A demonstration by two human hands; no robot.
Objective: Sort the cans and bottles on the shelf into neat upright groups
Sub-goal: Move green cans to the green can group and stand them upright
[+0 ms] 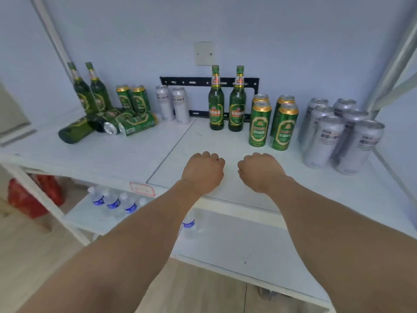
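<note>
Both bare arms reach out over the white shelf, the left hand and right hand clenched into empty fists, knuckles up. Just beyond them stand two green glass bottles and four green cans; a toppled green bottle lies far left.

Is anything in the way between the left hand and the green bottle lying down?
Nothing visible is. Only bare shelf lies between the left hand and the lying green bottle. Fallen green cans lie just right of it.
</note>
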